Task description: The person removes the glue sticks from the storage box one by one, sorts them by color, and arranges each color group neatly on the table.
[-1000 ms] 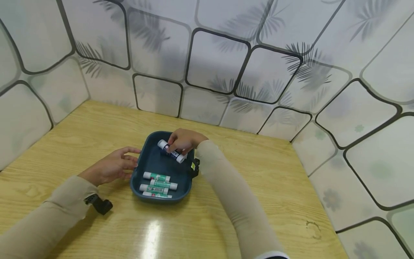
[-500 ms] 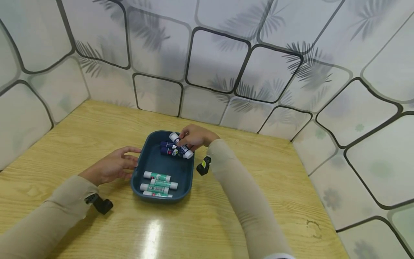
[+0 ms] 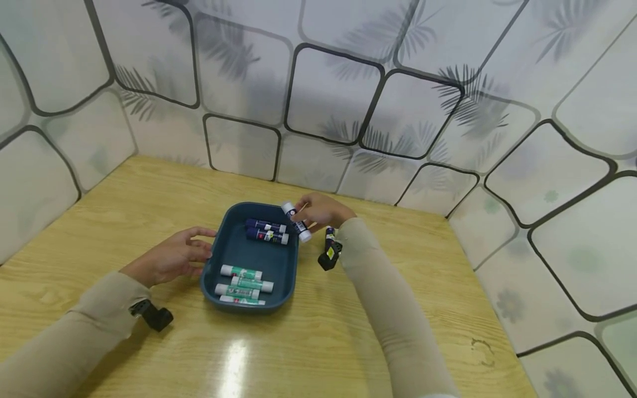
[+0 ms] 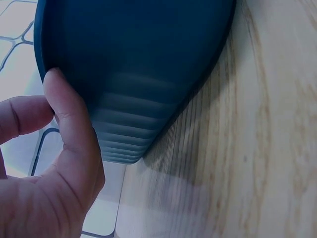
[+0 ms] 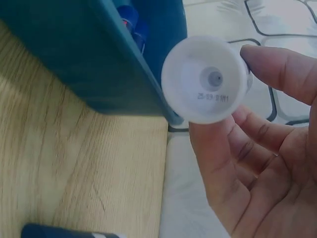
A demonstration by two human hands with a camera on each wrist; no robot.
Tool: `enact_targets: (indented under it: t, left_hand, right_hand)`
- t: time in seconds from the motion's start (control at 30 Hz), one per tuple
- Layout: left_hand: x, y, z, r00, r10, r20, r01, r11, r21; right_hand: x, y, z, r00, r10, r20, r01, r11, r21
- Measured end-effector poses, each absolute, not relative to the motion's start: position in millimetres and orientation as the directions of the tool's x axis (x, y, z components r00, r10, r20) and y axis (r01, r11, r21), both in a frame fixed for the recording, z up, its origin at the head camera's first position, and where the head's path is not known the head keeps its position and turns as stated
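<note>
My right hand (image 3: 318,213) pinches a glue stick (image 3: 296,222) with white ends and a dark blue label, tilted over the right rim of the dark blue tray (image 3: 249,256). Its round white base (image 5: 185,82) faces the camera in the right wrist view, with thumb and fingers around it. Two dark blue glue sticks (image 3: 267,236) lie in the far part of the tray. Several green and white glue sticks (image 3: 236,291) lie in the near part. My left hand (image 3: 171,257) touches the tray's left side with loosely bent fingers; in the left wrist view a fingertip (image 4: 55,79) meets the rim.
Another dark blue glue stick (image 3: 330,234) lies on the wooden table (image 3: 398,287) right of the tray, partly hidden by the right wrist's black camera (image 3: 329,257). A patterned wall covering (image 3: 333,88) encloses the table at the back and both sides.
My right hand has moved right with the glue stick, from inside the tray to above its right rim. The two dark blue sticks and the one on the table have come into view. My left hand stays put.
</note>
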State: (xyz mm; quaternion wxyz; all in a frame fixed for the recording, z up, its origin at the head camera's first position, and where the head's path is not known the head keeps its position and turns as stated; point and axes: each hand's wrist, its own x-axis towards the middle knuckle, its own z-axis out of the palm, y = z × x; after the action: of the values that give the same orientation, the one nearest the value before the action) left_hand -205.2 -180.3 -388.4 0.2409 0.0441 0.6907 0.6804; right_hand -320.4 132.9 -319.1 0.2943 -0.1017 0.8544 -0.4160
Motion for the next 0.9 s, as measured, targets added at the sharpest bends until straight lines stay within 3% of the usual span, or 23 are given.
enact_targets:
  t: [0.9]
  left_hand:
    - [-205.5,-178.0,-388.9,-0.882,0.389,-0.267,-0.255,0.084,0.963]
  right_hand:
    - [-320.2,196.3,-336.3,-0.863,-0.300,-0.407,0.174,0.580,-0.796]
